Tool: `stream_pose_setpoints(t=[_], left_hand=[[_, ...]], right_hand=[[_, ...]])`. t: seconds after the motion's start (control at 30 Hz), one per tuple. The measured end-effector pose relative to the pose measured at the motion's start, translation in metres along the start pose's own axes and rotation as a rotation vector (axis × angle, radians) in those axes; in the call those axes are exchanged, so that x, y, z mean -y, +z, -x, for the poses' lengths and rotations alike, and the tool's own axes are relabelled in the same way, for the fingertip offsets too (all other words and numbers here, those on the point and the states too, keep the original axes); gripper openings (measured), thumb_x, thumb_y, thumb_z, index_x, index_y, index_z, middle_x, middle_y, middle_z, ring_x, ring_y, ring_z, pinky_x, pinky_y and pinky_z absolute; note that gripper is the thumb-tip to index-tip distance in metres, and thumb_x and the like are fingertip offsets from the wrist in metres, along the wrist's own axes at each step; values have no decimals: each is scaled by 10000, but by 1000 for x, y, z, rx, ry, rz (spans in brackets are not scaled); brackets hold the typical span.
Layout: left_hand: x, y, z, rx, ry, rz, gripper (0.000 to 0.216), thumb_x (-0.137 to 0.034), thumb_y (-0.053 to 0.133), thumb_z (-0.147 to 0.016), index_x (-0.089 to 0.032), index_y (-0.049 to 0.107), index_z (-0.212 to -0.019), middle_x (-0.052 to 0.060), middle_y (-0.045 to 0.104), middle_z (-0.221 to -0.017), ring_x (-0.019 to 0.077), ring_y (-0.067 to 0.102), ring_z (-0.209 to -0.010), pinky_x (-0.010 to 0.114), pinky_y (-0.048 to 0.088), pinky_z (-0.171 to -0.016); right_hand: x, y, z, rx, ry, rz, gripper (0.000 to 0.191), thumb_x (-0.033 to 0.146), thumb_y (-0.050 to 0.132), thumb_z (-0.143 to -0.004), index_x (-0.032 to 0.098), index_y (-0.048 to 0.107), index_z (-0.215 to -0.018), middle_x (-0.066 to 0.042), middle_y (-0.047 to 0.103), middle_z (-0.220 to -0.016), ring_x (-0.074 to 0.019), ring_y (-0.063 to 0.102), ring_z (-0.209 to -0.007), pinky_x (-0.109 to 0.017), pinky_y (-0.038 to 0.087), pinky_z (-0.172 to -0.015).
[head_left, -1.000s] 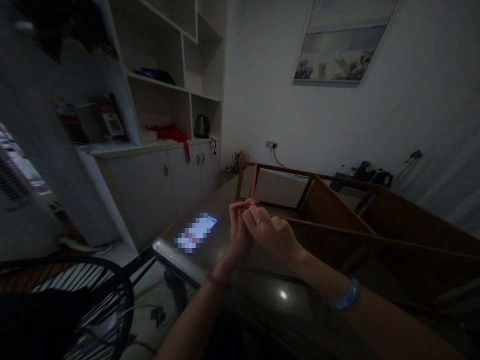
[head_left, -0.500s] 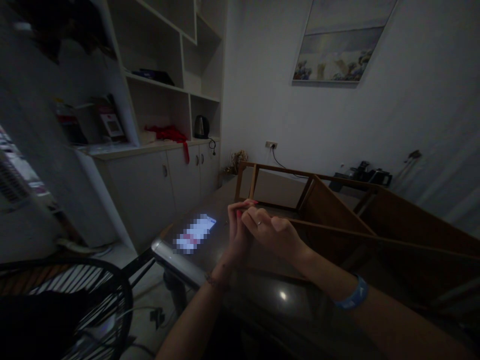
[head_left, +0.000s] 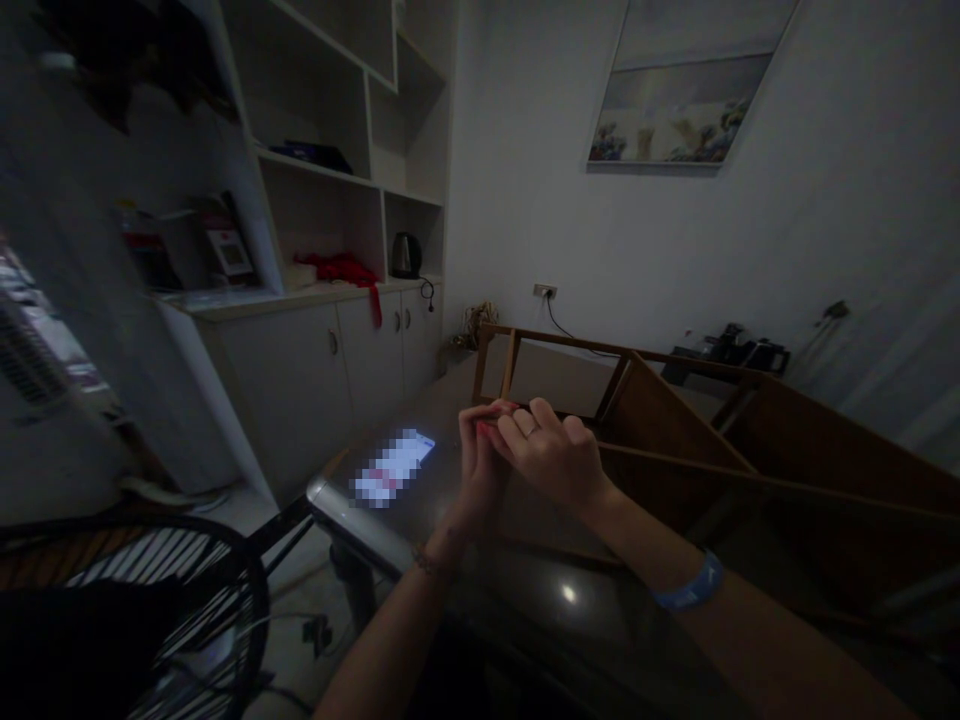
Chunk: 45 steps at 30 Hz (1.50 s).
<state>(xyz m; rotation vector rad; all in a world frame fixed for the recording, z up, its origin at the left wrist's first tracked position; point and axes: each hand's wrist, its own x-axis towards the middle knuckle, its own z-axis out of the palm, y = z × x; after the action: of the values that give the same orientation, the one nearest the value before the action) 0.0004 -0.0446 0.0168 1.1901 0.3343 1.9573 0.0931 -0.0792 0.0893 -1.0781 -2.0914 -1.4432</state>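
Note:
My left hand [head_left: 480, 455] is held up above the dark glossy table [head_left: 517, 590], its fingers bent over toward the right. Against its fingertips presses my right hand [head_left: 555, 450], with curled fingers and a ring on one of them. Both hands are closed together; whatever they hold between them, if anything, is too small or hidden to make out. Behind and to the right of them, a wooden frame with panels [head_left: 675, 405] lies on the table. A lit phone [head_left: 394, 468], its screen blurred, rests on the table to the left of my hands.
A round slatted black chair [head_left: 251, 570] stands at the lower left. White cabinets [head_left: 300, 350] with shelves line the left wall, holding a kettle [head_left: 406, 256] and a red cloth [head_left: 345, 268]. Dark appliances [head_left: 735, 350] sit beyond the wooden frame.
My right hand has turned at the wrist, and its knuckles have risen and shifted slightly right. The left hand stays nearly in place. The whole view has shifted a little.

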Motion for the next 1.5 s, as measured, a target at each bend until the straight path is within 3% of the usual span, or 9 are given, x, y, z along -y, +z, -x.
stream_pose_setpoints(t=[0.17, 0.4, 0.63, 0.9, 1.07, 1.3, 1.5], left_hand=[[6, -2, -2, 8, 39, -2, 314, -538, 529, -986, -234, 577, -1049, 58, 704, -1061, 179, 688, -1002, 342, 535, -927], [9, -4, -2, 32, 48, -10, 260, -467, 460, -1035, -239, 577, -1083, 57, 704, -1111, 168, 672, -1066, 347, 513, -973], [10, -3, -1, -2, 38, -61, 305, -517, 470, -1017, -231, 564, -1067, 73, 717, -1084, 190, 692, -1031, 376, 533, -942], [10, -5, 0, 15, 25, -62, 277, -480, 450, -1034, -236, 567, -1094, 66, 712, -1118, 186, 676, -1079, 380, 502, -997], [5, -1, -1, 11, 42, -36, 297, -509, 469, -1019, -235, 573, -1068, 71, 707, -1094, 192, 685, -1051, 372, 527, -965], [7, -1, -2, 5, 42, -33, 306, -534, 495, -1003, -242, 570, -1050, 55, 703, -1063, 181, 690, -1018, 357, 528, -951], [10, -3, -1, 35, 51, -7, 276, -489, 459, -1029, -244, 570, -1087, 61, 702, -1110, 177, 672, -1072, 358, 509, -983]], right_hand=[[3, -4, 4, -2, -23, 9, 316, 200, 469, -1048, 197, 564, -747, 1, 572, -630, -148, 462, -657, -339, 196, -548], [8, -9, 8, 81, -18, -6, 247, 99, 424, -1022, 215, 584, -874, 3, 614, -751, -147, 468, -655, -334, 252, -522], [9, -3, 13, 124, -41, -26, 235, 88, 409, -1013, 227, 595, -975, -9, 628, -827, -152, 496, -721, -325, 274, -520], [11, 4, 15, 57, -25, -36, 184, 160, 432, -1030, 213, 600, -978, -16, 649, -864, -164, 488, -759, -349, 231, -553], [8, 2, 7, 19, 22, -34, 244, 247, 440, -1060, 225, 597, -875, -18, 654, -815, -173, 495, -790, -362, 201, -588], [5, -1, 3, -20, 38, -31, 318, 227, 459, -1054, 201, 590, -766, -22, 600, -670, -187, 487, -774, -371, 160, -586], [10, -6, 7, 8, 19, -32, 265, 150, 441, -1046, 198, 597, -837, -17, 606, -741, -175, 477, -762, -362, 183, -579]])
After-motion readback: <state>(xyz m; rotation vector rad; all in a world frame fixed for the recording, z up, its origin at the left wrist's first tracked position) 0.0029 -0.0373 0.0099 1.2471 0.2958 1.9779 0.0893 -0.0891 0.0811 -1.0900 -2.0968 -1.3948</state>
